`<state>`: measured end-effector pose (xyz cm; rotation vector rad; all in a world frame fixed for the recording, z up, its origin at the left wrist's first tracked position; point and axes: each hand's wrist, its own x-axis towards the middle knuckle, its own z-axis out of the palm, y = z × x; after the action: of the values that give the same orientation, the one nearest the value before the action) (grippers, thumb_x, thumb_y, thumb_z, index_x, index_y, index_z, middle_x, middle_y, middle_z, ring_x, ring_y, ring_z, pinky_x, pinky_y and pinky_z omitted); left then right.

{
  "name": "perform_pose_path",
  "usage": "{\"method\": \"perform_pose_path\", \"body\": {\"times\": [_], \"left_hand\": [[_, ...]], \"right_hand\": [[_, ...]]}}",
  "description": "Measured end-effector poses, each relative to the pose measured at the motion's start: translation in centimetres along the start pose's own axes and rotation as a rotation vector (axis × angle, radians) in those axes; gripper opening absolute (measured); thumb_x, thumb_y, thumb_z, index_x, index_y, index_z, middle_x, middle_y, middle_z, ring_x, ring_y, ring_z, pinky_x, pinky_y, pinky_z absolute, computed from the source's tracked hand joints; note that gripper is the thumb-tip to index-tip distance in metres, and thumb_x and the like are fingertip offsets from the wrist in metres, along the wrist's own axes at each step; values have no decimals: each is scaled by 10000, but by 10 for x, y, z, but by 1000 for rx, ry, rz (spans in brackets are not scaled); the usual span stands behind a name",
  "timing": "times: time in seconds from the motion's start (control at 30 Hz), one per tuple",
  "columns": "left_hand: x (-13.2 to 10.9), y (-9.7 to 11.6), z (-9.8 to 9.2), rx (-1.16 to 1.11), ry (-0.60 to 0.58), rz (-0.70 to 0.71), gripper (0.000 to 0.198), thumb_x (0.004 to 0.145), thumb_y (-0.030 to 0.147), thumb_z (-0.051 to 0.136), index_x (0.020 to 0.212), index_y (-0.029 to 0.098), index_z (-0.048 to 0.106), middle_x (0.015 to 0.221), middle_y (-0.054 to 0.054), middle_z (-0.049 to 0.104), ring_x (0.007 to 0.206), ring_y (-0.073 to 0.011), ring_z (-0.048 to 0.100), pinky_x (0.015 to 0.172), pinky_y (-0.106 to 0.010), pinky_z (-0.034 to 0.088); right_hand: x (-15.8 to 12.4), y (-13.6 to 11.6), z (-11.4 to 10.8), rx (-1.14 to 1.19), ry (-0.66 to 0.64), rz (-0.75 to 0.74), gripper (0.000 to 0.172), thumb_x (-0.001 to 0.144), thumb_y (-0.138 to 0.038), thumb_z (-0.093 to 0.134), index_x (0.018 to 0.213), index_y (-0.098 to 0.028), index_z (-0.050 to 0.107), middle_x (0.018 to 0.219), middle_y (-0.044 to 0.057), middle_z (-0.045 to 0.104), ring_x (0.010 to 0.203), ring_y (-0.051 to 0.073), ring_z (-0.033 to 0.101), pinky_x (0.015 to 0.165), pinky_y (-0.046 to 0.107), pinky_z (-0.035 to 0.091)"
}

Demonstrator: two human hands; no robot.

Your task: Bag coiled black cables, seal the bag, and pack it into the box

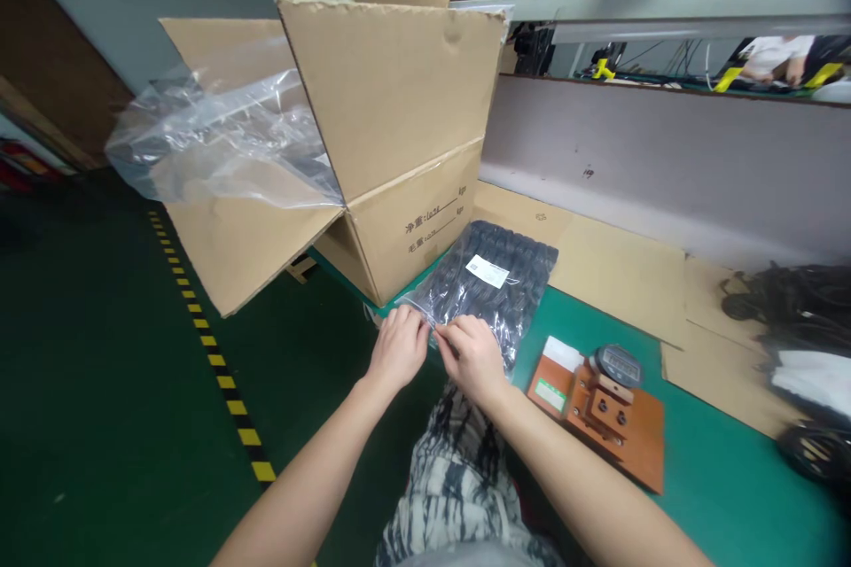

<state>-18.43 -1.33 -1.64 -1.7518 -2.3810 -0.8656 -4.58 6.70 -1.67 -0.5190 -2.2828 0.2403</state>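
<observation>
Both my hands are pinching the near edge of the clear plastic bag [495,288]: left hand [397,345] and right hand [473,357] side by side, fingertips clenching on the glossy film. The bag is lying flat on the green mat [705,469], bulging with small black ribbed parts, a white label [487,270] on top. It is resting just beside the open cardboard box [399,106], whose crinkled clear liner [219,137] is spilling out.
</observation>
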Motion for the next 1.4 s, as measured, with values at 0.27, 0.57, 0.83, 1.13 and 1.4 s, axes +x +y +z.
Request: {"method": "perform_pose_path", "body": {"times": [0.27, 0.57, 0.83, 1.13, 1.4], "left_hand": [[-13, -23, -5, -663, 66, -567, 527, 867, 619, 373, 1058, 139, 478, 727, -41, 531, 557, -129, 508, 470, -252, 436], [27, -23, -9, -916, -40, -730, 566, 747, 676, 525, 877, 126, 543, 510, -1, 433, 357, -91, 325, 308, -203, 244], [28, -33, -3, -1123, -29, -707, 441, 724, 516, 641, 803, 112, 482, 567, 20, 413, 397, -57, 316, 345, -194, 260], [34, -38, -12, -1107, -162, -765, 494, 690, 548, 676, 823, 106, 502, 538, 19, 428, 389, -72, 329, 338, -205, 261], [25, -38, -12, -1266, -82, -801, 445, 690, 449, 720, 855, 81, 532, 569, 37, 366, 424, -42, 328, 374, -183, 260]], "right_hand": [[4, -9, -5, -122, -127, -41, 96, 893, -285, 477, 870, -242, 560, 844, -17, 517, 791, 111, 436, 698, 275, 336], [-75, -21, -51, -259, -380, -56, 414, 852, -289, 496, 1258, -222, 450, 1425, -18, 228, 1323, 175, 286, 1050, 410, 513], [-86, -39, -75, 916, -21, 1178, 499, 826, -489, 521, 1245, -267, 366, 941, 70, 543, 732, 157, 573, 537, 224, 536], [-50, -32, -56, 1160, 96, 1496, 351, 801, -480, 471, 936, -159, 422, 705, 97, 549, 480, 178, 517, 365, 206, 417], [-55, -35, -45, 1113, 262, 1490, 421, 707, -530, 578, 825, -161, 413, 657, 89, 551, 461, 177, 507, 337, 184, 366]]}}
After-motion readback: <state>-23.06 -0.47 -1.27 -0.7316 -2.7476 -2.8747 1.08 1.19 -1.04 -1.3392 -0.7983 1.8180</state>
